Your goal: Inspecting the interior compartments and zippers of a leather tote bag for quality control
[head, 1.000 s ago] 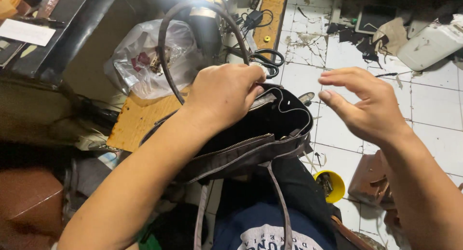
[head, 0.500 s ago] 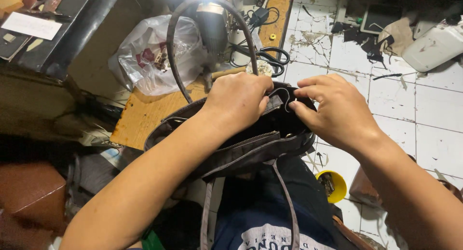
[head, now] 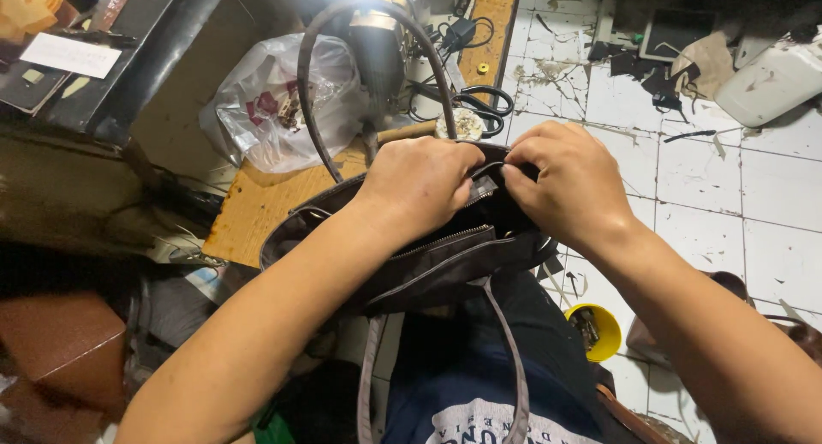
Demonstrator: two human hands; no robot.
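— Head view first: where is the handbag?

— The dark brown handbag (head: 428,264) sits on my lap, its far end resting against the edge of the wooden table (head: 248,213). Both my hands are on its top edge, close together, nearly touching.

— What is each doing?

— My left hand (head: 419,183) is curled over the rim, gripping it by the zipper (head: 445,238). My right hand (head: 569,183) pinches the same rim just beside it, fingertips tucked into the opening. Each is clamped on the bag.

— And the straps?

— One handle (head: 342,33) arches upright beyond my left hand; the other strap (head: 505,350) hangs down toward me over my knees.

— What lies around?

— A plastic bag (head: 274,110) and scissors (head: 471,101) on the table past my hands, a yellow bowl (head: 604,333) on the tiled floor (head: 728,178) under my right forearm, and a white jug (head: 771,80) well apart at the far right.
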